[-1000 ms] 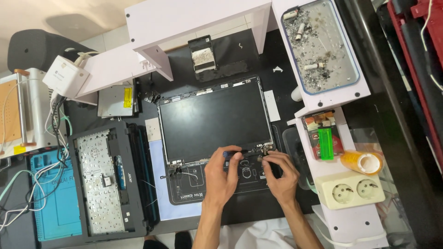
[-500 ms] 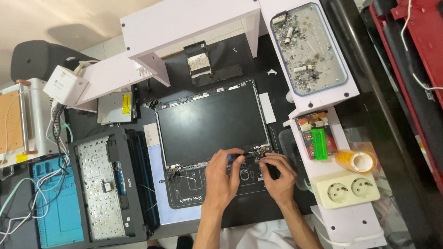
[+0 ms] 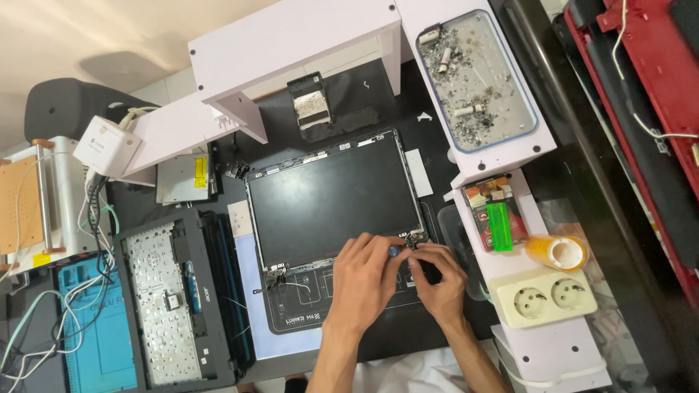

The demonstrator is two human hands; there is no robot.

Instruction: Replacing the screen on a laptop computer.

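Note:
A detached laptop screen panel (image 3: 335, 200) lies face up on a black work mat (image 3: 291, 320). Both hands meet at its near right corner, by the metal hinge (image 3: 415, 239). My left hand (image 3: 364, 280) pinches a small blue-tipped screwdriver (image 3: 393, 250) that points at the hinge. My right hand (image 3: 439, 285) is curled beside it, fingertips on the hinge corner. What lies under the fingers is hidden.
A laptop base with its keyboard (image 3: 162, 302) lies at the left beside a blue mat (image 3: 98, 342). A tray of small parts (image 3: 477, 80) sits on a white shelf at the top right. A green lighter (image 3: 499, 227), a tape roll (image 3: 561, 252) and a double socket (image 3: 545, 297) are at the right.
The view has shifted a little. Both hands stay at the near right hinge; the fingers have drawn closer together around it.

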